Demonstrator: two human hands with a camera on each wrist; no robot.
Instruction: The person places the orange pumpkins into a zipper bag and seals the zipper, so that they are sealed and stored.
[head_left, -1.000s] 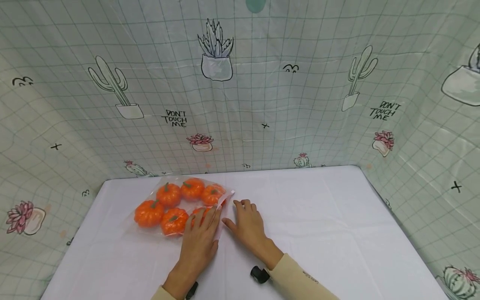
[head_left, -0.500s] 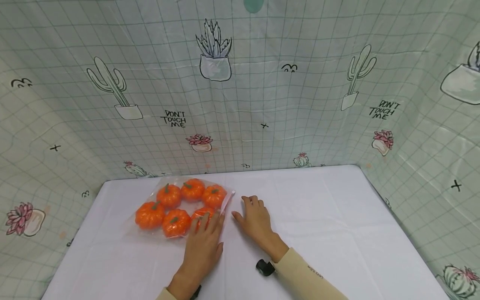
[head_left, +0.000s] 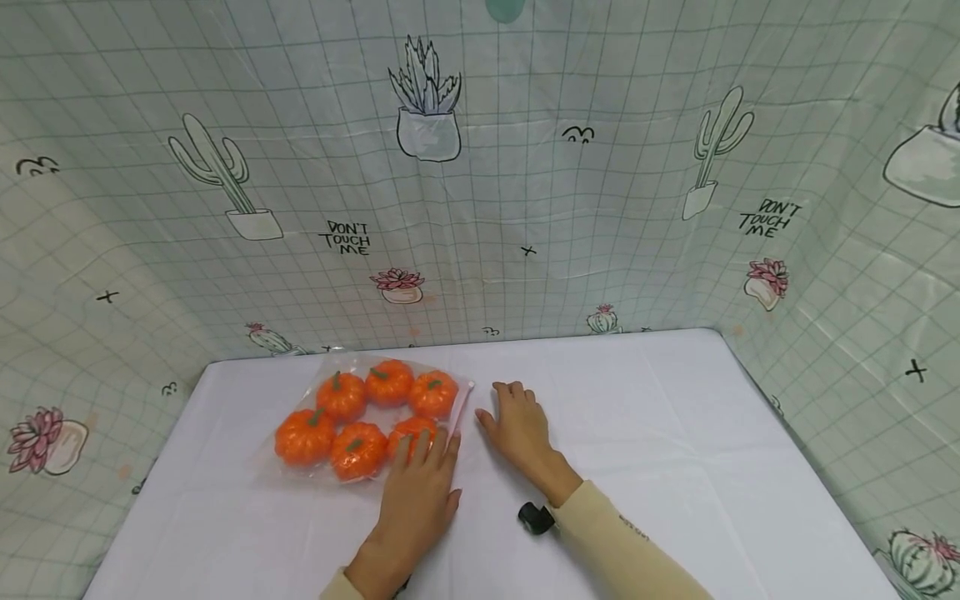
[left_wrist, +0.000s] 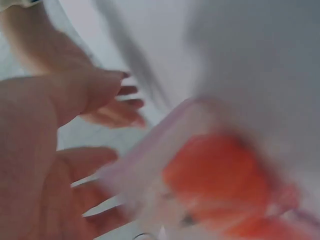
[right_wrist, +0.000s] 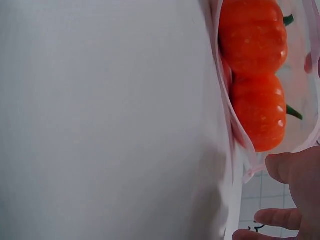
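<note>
A clear plastic bag (head_left: 380,414) with a pinkish edge lies on the left half of the white table. Several small orange pumpkins (head_left: 303,437) with green stems are inside it. Over its near right corner, my left hand (head_left: 418,496) has its fingers spread and fairly straight, the tips on the bag beside the nearest pumpkin (head_left: 411,432). My right hand (head_left: 521,429) is just right of the bag, apart from it, fingers loosely bent and holding nothing. In the right wrist view, the bag's edge gapes around two pumpkins (right_wrist: 259,112).
The white-covered table (head_left: 660,467) extends to the right of both hands. Behind and at both sides hangs a gridded curtain (head_left: 480,192) printed with cacti and potted plants. A black wrist device (head_left: 536,518) sits at my right cuff.
My right hand has moved right, away from the bag's edge. The left hand has drawn slightly back and right, its fingers lower on the corner. The bag has shifted a little to the right.
</note>
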